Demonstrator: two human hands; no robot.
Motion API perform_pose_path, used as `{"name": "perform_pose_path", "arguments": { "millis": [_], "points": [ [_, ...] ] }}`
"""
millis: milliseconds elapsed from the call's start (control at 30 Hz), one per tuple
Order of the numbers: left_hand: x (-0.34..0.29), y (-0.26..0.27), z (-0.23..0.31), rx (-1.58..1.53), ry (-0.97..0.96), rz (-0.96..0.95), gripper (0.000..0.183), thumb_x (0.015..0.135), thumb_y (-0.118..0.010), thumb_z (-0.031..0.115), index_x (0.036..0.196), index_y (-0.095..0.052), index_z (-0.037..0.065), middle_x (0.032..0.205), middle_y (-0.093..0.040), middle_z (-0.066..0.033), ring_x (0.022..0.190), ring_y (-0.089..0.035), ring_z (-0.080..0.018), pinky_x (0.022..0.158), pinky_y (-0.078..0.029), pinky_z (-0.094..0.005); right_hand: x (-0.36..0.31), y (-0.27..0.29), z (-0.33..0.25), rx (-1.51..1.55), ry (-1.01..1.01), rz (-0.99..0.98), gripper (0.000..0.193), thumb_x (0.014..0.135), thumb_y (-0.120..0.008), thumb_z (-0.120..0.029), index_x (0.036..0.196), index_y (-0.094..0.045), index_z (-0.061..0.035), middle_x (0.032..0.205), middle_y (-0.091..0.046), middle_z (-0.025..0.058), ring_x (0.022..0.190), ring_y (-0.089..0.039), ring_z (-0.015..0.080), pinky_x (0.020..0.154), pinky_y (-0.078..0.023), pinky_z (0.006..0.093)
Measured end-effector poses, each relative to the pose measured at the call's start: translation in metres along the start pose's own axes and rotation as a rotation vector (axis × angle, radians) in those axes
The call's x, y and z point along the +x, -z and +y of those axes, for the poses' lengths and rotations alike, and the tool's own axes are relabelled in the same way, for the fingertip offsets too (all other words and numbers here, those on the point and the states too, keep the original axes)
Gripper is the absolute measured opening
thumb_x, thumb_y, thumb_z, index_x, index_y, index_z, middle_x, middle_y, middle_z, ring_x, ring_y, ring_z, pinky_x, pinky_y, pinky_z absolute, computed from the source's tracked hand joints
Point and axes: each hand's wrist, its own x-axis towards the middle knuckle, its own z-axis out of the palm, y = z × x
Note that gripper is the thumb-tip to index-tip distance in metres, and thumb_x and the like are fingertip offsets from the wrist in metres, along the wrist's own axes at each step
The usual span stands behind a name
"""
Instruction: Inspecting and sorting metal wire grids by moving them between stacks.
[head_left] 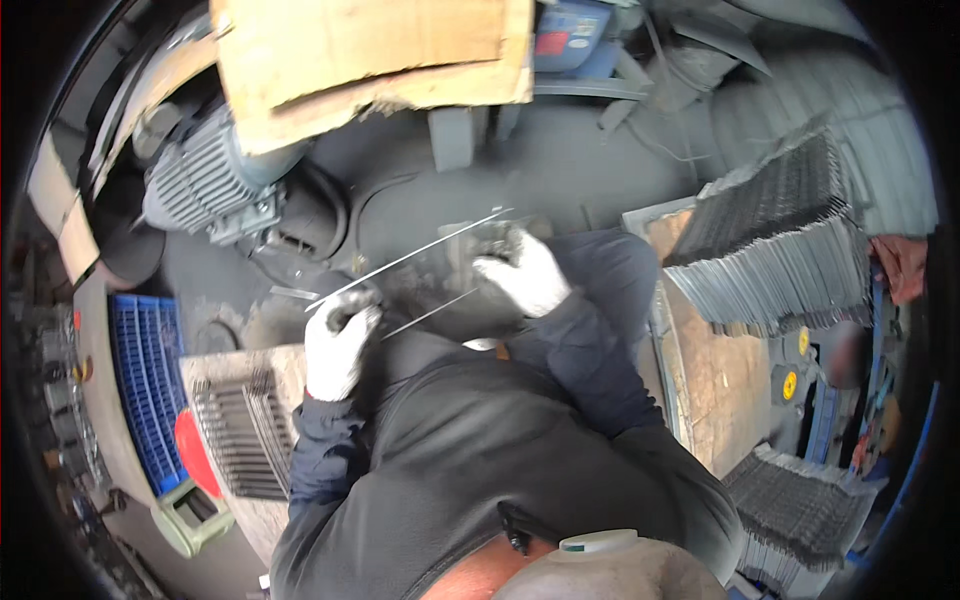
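- I am seeing the gloved left hand (342,345) curling its fingers beside one end of a thin metal strip (410,256); if it is clamping the strip, I cannot tell.
- The gloved right hand (525,275) is hovering well apart from the left one, near the strip's other end; its fingers are blurring, so its grip I also cannot tell.
- The strip is running slantwise between both hands; a second bright edge (430,315) is showing just right of the left hand, and I am not judging whether it belongs to the same piece.
- Ahead of the left hand, a finned electric motor (205,175) is sitting near torn cardboard (380,60).
- Left of that hand, a row of thin metal pieces (245,435) and a blue plastic crate (147,390) are lying.
- Right of the right hand, a stack of metal plates (770,240) is standing.
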Motion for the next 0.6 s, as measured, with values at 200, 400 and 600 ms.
{"name": "perform_pose_path", "arguments": {
  "millis": [200,400,600],
  "points": [
    [-0.016,0.004,0.034,0.362,-0.185,-0.157,0.021,0.093,-0.074,0.006,0.112,-0.077,-0.004,0.104,-0.075,-0.0078,0.098,-0.069,-0.0161,0.089,-0.055,-0.0306,-0.02,0.001,-0.001,0.055,0.033,-0.118,0.043,0.093,-0.073,-0.001,0.135,-0.063,-0.0001,0.125,-0.072,0.009,0.113,-0.069,0.0219,0.102,-0.055,0.0372],
    [-0.042,0.002,0.022,0.018,-0.031,-0.064,0.023,0.096,-0.074,0.003,0.119,-0.076,-0.001,0.107,-0.076,-0.0058,0.1,-0.069,-0.0131,0.091,-0.056,-0.0287,-0.005,-0.002,0.03,0.119,-0.022,-0.163,0.04,0.093,-0.07,0.01,0.131,-0.065,-0.0008,0.124,-0.073,0.0097,0.111,-0.07,0.019,0.098,-0.057,0.0345],
    [-0.047,0.006,0.008,-0.036,-0.015,0.02,0.025,0.101,-0.073,0.009,0.124,-0.072,-0.002,0.108,-0.076,-0.005,0.099,-0.068,-0.0112,0.089,-0.056,-0.0275,0.004,-0.018,0.035,0.148,-0.077,-0.115,0.032,0.097,-0.071,0.004,0.128,-0.068,-0.0012,0.113,-0.074,0.0049,0.095,-0.069,0.0119,0.082,-0.057,0.0281]
  ]
}}
